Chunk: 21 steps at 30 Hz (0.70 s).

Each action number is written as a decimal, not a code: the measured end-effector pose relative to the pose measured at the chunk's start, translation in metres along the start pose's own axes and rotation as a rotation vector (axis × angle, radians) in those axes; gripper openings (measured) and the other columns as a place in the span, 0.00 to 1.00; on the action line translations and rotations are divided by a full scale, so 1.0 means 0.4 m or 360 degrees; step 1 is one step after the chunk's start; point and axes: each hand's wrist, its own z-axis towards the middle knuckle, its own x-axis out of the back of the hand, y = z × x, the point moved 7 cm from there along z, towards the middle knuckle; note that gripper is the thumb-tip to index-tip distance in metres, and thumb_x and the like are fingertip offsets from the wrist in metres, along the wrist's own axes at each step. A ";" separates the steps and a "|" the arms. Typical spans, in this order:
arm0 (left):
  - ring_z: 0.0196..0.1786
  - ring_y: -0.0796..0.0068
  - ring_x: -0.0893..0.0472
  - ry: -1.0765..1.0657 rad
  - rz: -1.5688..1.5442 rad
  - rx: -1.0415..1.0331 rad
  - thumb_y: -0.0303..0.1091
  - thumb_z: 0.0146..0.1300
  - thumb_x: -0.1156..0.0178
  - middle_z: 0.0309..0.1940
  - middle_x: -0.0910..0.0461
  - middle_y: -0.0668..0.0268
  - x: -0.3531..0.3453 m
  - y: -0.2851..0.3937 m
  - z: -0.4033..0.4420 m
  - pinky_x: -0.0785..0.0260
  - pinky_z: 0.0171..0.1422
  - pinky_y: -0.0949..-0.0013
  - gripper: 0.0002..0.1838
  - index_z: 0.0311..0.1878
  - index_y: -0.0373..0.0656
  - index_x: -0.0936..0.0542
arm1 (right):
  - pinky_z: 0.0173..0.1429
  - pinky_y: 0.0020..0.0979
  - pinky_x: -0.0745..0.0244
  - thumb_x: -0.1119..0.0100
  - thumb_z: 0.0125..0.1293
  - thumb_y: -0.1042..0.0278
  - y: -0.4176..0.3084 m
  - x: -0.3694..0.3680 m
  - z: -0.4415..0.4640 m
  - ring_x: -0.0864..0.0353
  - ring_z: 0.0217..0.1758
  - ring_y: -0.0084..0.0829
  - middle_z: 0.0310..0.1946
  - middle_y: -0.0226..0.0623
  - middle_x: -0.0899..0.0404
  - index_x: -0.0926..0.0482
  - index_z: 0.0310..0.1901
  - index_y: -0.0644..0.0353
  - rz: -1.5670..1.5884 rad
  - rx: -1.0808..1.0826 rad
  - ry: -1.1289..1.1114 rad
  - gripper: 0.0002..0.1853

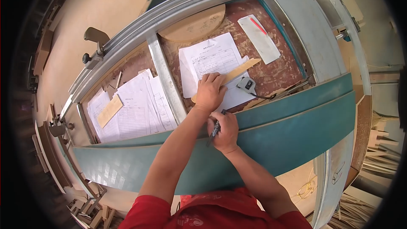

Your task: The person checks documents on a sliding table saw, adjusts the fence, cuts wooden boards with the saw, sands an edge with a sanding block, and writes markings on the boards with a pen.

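Got red sleeves and a red shirt front right up close at 6 o'clock, cut off by the bottom edge. Next out, teal boards stretched from roughly 8 round to 3.

Right hand just off centre toward 5, fingers closed round a dark pen; lower end kinda blurry, can't tell which end writes. Left hand just off centre toward 12, laid over a thin wood strip aimed out at about 1:30. Underside of the fingers hidden, so can't tell if gripping or only resting on top.

Beyond the boards, a metal frame with two bays, divided by a metal crossbar. In the 9 o'clock bay: a messy stack of printed sheets with a small wood offcut on top. In the 1 o'clock bay: printed forms under the strip, tape measure at 2, pale slab with a red pencil on it nearer 1. Fine print way too small to read.

Further back, a half-round wooden panel at 12, partly hidden by the rail. Scrap wood out past 3, swallowed by the dark lens edge.
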 end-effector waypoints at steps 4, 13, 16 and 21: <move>0.58 0.48 0.18 -0.0072 -0.0057 -0.0050 0.26 0.64 0.32 0.54 0.13 0.57 0.032 -0.018 0.029 0.26 0.66 0.51 0.17 0.57 0.43 0.16 | 0.48 0.48 0.28 0.26 0.61 0.75 -0.004 0.005 0.008 0.20 0.38 0.48 0.35 0.38 0.18 0.22 0.55 0.56 0.0015 0.0018 -0.0023 0.21; 0.54 0.51 0.17 0.0408 0.0180 -0.0185 0.23 0.64 0.31 0.49 0.11 0.63 0.224 -0.116 0.209 0.27 0.63 0.52 0.13 0.51 0.46 0.15 | 0.50 0.45 0.28 0.26 0.60 0.77 0.002 0.006 0.009 0.20 0.37 0.45 0.33 0.35 0.19 0.22 0.54 0.56 0.0038 0.0005 -0.0098 0.21; 0.54 0.52 0.16 0.0455 0.0118 -0.0222 0.24 0.64 0.30 0.50 0.11 0.64 0.229 -0.110 0.223 0.27 0.64 0.53 0.11 0.49 0.45 0.14 | 0.51 0.45 0.28 0.26 0.61 0.76 0.007 0.003 0.008 0.20 0.38 0.44 0.33 0.35 0.19 0.21 0.55 0.56 0.0035 0.0023 -0.0098 0.21; 0.66 0.52 0.18 0.0192 0.0151 -0.0065 0.31 0.66 0.29 0.62 0.12 0.64 0.067 -0.257 0.164 0.30 0.73 0.50 0.17 0.59 0.50 0.12 | 0.52 0.46 0.28 0.27 0.63 0.74 0.007 -0.005 0.002 0.20 0.39 0.45 0.33 0.38 0.21 0.21 0.57 0.56 0.0017 0.0017 -0.0150 0.21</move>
